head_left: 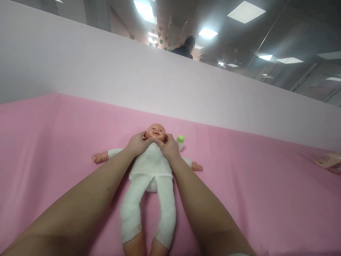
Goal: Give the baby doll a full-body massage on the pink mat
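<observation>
Lying face-up mid-sheet, the doll (151, 167) is looking light, its cloth body soft, head rigid. Left hand (138, 144) and right hand (169, 146) are pressing closed fingers at its neck, seemingly gripping collar; torso offers best hold.
</observation>
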`<state>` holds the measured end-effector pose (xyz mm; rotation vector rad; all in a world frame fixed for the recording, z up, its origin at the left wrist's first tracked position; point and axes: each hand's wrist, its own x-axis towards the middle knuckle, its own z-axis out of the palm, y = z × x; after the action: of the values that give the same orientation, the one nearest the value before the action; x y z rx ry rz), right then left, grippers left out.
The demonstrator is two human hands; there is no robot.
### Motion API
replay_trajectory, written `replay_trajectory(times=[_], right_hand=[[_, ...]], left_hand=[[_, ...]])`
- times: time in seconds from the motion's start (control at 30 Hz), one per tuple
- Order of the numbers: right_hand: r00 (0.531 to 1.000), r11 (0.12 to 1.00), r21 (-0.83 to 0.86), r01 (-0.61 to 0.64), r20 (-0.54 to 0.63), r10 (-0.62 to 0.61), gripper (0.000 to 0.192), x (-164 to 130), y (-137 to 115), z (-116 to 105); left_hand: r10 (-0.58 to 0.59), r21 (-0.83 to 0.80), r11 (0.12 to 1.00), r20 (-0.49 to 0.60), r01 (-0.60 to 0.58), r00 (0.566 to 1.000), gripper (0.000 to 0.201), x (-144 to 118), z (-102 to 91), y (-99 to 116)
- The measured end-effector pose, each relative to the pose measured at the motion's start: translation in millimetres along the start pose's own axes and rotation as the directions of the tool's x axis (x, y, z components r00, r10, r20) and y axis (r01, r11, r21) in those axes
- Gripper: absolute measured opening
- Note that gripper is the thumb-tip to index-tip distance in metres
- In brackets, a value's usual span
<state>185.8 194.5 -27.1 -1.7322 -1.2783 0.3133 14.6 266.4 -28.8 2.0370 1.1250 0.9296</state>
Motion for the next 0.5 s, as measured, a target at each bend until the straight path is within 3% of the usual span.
replay_trajectory(times=[0.4, 0.5], right_hand=[[0.991, 0.963, 0.265, 0.043, 0.114, -0.075, 0.047, 10.3, 15.8, -5.8], [0.991, 0.955, 0.291, 0.06, 0.098, -0.092, 0.047, 10.9, 18.6, -6.0]], left_hand=[[-0.013, -0.12, 0.993, -0.014, 0.011, 1.0, 0.052, 3.5, 2.3, -6.5], [-0.015, -0.151, 0.988, -0.016, 0.012, 1.0, 0.049, 6.0, 5.0, -9.7]])
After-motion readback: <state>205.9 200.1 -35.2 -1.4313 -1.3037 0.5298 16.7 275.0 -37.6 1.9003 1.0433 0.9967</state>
